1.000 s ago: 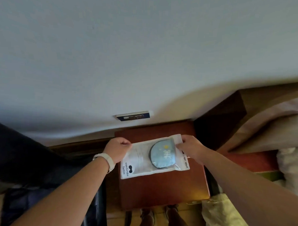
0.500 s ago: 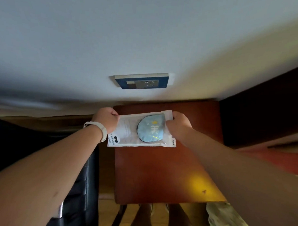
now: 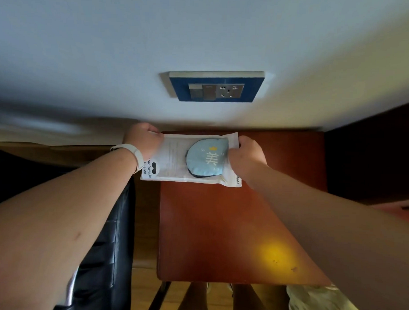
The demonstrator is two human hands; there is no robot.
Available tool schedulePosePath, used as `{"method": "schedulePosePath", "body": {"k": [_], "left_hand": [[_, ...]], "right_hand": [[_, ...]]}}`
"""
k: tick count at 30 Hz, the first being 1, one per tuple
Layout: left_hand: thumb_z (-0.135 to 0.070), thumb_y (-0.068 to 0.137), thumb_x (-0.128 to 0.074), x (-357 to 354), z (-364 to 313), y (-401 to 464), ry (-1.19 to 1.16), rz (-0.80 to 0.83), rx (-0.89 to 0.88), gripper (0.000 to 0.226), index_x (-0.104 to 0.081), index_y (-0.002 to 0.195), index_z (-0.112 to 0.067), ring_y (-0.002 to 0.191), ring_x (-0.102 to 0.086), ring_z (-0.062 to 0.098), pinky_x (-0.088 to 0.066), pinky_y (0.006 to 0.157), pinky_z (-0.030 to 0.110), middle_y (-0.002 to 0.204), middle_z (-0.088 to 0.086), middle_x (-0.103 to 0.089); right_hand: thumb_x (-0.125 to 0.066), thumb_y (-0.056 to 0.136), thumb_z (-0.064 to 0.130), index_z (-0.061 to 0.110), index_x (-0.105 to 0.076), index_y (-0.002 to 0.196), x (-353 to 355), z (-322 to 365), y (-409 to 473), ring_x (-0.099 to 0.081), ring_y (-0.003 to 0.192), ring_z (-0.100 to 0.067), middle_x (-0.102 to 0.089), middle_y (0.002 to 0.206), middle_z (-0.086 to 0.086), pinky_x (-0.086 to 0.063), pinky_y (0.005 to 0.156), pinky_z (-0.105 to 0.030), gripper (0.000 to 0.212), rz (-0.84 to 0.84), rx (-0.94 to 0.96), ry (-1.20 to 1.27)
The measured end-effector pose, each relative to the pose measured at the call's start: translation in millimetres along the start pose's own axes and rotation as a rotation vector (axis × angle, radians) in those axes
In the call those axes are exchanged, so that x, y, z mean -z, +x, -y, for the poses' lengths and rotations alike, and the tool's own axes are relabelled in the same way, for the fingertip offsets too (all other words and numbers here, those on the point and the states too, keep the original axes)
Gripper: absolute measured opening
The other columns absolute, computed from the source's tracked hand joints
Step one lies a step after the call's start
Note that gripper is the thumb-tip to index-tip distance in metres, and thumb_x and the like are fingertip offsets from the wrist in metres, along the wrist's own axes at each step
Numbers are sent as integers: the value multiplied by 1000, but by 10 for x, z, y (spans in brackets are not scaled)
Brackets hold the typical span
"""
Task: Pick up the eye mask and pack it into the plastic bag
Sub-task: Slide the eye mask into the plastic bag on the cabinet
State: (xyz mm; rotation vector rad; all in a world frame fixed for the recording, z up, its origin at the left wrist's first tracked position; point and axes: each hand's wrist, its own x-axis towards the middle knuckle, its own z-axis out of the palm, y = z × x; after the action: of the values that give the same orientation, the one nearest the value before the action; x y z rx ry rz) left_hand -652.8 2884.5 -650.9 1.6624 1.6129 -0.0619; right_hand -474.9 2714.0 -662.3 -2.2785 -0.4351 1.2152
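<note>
Eye mask [image 3: 206,160] sits inside the plastic bag [image 3: 175,158] at the tabletop's [image 3: 219,225] far edge. Left hand [image 3: 142,141] is closed on the bag's end and right hand [image 3: 246,157] pinches the mouth end. I'd keep the left firm and nudge the mask deeper so nothing snags.

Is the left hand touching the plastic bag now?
Touching. The head view shows the left hand closed on the left end of the plastic bag, with no gap between them.

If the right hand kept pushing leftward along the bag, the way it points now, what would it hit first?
The eye mask inside the plastic bag: the right hand already sits at its edge. Beyond it, the left hand grips the bag's far end. Depth is uncertain.
</note>
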Motion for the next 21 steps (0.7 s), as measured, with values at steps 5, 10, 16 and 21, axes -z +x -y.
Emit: {"method": "schedulePosePath", "body": {"k": [5, 10, 16, 21], "left_hand": [[-27, 85, -64, -28, 35, -94, -115, -43, 9, 35, -62, 119, -18, 104, -61, 24, -54, 88, 38, 118, 5, -64], [-27, 81, -67, -118, 90, -583, 365, -228, -441, 49, -56, 126, -12, 122, -52, 35, -46, 99, 50, 134, 15, -54], [-25, 80, -71, -453, 70, -892, 661, 82, -798, 39, -66, 116, -12, 110, -61, 39, -54, 85, 50, 126, 16, -63], [-34, 84, -69, -590, 89, -826, 729, 76, -757, 52, -56, 132, -18, 126, -52, 36, -47, 95, 49, 138, 13, -56]], "right_hand": [[-51, 87, 26, 20, -52, 103, 5, -26, -13, -55, 75, -17, -59, 94, 5, -39, 56, -29, 17, -45, 66, -70], [-59, 85, 30, 17, -45, 129, 78, -18, -319, -46, 109, -29, -47, 122, -8, -43, 84, -41, 48, -207, 332, -431], [-54, 91, 27, 17, -48, 132, -1, -19, -475, -42, 121, -27, -44, 134, -6, -39, 96, -39, 43, 28, 626, -678], [-55, 91, 20, 13, -51, 127, -114, -79, -410, -42, 116, -29, -44, 130, -8, -47, 88, -41, 36, 46, 642, -676]]}}
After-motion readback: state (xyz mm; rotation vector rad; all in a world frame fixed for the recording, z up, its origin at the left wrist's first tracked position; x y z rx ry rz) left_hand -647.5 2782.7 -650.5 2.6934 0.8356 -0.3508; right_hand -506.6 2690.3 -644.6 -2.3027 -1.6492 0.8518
